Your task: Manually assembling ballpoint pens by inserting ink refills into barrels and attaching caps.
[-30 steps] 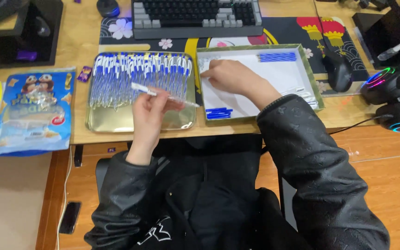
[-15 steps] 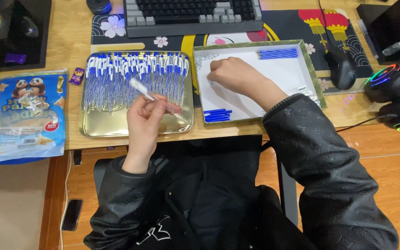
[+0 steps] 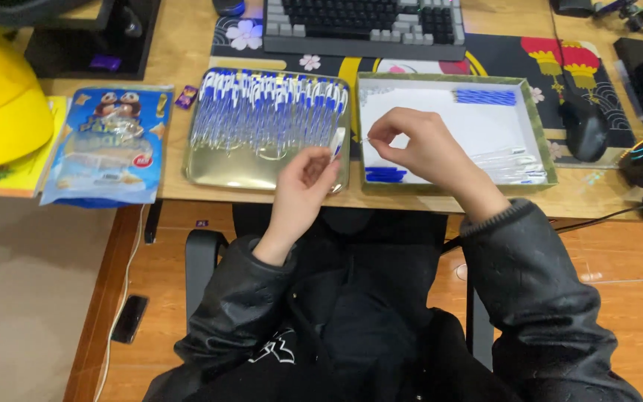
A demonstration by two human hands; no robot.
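Head view: blue snack bag [image 3: 106,145] left of gold tray [image 3: 262,170].

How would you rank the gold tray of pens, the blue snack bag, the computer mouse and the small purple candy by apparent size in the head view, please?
1. Gold tray of pens, largest.
2. Blue snack bag.
3. Computer mouse.
4. Small purple candy, smallest.
All lie on the desk at a similar distance from the camera.
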